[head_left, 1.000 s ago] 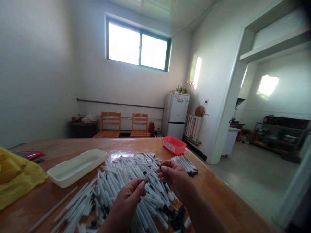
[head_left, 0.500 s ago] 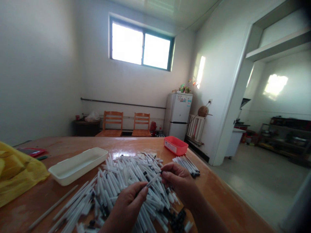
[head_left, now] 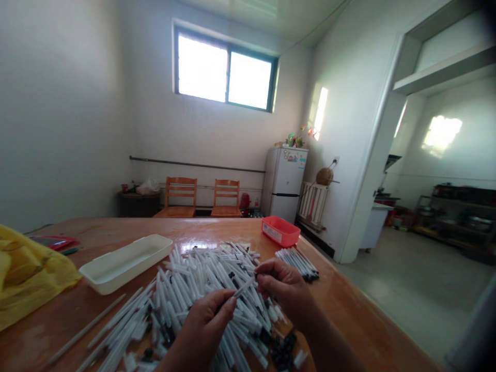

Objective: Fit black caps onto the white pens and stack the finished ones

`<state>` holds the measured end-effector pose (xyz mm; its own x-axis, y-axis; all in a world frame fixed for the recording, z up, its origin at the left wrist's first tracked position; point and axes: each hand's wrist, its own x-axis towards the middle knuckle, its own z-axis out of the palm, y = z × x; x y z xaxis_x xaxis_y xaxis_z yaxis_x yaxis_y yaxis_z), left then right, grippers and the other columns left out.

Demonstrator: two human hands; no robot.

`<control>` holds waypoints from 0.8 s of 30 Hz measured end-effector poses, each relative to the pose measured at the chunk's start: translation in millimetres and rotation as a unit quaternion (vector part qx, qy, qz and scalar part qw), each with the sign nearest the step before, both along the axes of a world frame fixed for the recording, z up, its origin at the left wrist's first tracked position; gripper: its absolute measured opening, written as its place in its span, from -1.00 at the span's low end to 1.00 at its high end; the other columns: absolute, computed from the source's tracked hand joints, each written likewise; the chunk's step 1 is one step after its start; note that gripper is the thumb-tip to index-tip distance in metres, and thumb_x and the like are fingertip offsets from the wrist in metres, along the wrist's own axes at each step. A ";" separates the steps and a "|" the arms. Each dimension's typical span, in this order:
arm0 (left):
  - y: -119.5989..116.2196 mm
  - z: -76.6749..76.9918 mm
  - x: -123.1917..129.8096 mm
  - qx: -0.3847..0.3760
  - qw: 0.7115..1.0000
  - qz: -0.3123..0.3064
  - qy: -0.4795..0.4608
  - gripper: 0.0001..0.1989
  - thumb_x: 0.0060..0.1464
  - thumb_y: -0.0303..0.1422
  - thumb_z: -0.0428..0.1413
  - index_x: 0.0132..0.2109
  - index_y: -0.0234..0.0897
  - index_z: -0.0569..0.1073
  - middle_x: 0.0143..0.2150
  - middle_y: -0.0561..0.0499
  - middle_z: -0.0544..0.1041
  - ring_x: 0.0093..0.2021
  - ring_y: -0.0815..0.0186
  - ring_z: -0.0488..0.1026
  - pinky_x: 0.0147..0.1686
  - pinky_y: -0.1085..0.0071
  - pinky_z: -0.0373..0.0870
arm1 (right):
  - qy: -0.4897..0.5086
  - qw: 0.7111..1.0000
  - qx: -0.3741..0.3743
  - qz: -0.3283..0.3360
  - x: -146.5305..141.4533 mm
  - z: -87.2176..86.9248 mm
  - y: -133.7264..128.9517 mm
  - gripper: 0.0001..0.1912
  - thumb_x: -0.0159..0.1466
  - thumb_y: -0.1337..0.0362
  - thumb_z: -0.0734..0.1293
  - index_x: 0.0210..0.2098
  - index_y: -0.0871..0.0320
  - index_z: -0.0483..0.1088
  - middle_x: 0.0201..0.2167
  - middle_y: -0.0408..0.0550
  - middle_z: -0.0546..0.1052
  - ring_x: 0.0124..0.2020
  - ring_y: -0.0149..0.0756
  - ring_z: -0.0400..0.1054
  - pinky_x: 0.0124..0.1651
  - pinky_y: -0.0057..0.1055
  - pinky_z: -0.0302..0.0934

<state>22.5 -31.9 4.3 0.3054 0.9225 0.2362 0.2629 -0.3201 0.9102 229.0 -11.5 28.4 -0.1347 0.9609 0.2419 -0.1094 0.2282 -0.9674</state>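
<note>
A white plastic tray (head_left: 124,263) and yellow plastic bag (head_left: 27,276) lie left on the wooden surface (head_left: 349,305); a red plastic box (head_left: 281,231) sits beyond.

A slim white plastic pen barrel (head_left: 245,287) lies slantwise, pinched between the fingers (head_left: 228,302) of both hands, above a loose, criss-crossed heap of white plastic pen barrels (head_left: 197,279), many black-tipped. Just right of the heap, a small bundle of parallel black-ended white pens (head_left: 297,263) lies on the orange wooden counter (head_left: 349,310). Small black pen parts (head_left: 284,349) cluster at the heap's near edge
</note>
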 end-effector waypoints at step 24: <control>0.2 -2.2 0.0 0.014 1.000 0.003 0.018 -0.59 0.25 -0.11 0.02 0.00 -0.24 0.61 -0.32 0.00 0.57 -0.28 0.22 0.45 -0.26 0.41 0.31 | -0.028 0.999 0.015 0.026 4.0 -0.2 -0.8 -0.79 0.15 0.20 0.45 -0.27 0.19 0.50 -0.54 -0.19 0.46 -0.51 -0.41 0.28 -0.43 -0.47 0.16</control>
